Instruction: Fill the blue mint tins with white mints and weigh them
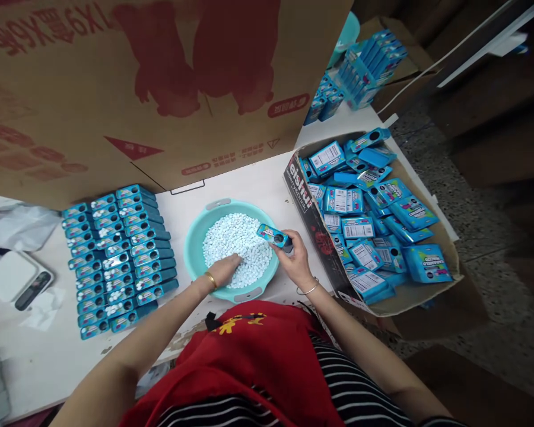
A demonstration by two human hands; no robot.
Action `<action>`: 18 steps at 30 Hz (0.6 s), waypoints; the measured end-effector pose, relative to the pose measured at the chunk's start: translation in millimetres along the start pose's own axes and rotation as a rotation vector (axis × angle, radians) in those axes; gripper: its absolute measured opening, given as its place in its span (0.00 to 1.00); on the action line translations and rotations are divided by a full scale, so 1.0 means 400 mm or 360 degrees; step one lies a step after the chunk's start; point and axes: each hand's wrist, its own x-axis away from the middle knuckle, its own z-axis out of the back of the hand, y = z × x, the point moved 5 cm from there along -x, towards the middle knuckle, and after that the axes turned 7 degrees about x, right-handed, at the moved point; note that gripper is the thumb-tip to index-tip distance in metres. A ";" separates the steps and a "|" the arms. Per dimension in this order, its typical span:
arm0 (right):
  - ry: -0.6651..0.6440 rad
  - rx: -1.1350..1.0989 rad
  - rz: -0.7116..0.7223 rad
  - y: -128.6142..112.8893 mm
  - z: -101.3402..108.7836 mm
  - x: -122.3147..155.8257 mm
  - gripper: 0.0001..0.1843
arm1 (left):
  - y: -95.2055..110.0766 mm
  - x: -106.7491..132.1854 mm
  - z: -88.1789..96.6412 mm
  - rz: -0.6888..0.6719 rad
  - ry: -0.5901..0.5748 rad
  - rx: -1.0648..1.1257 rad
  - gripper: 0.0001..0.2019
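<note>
Right hand grips a small blue pack at one end, holding it over the right side of a turquoise basin. Left hand reaches inside, fingertips down among white pellets — whether it pinches any, I cannot tell. Three columns of similar packs, several with pellets showing on top, sit left of the basin on the white bench. On the right, an open carton holds many loose packs — jumbled, at various angles. A white scale lies far left.
</note>
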 end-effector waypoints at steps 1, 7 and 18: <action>-0.0006 -0.0001 -0.0015 0.002 0.000 0.003 0.14 | 0.008 0.003 -0.010 -0.0045 -0.0014 0.0070 0.18; 0.0005 -0.0028 -0.0072 0.014 0.000 0.017 0.15 | 0.024 0.044 0.026 -0.0156 0.0046 0.0406 0.15; -0.0213 0.0186 0.0428 -0.034 -0.068 0.014 0.21 | 0.183 0.179 0.331 -0.0295 0.0225 0.0152 0.11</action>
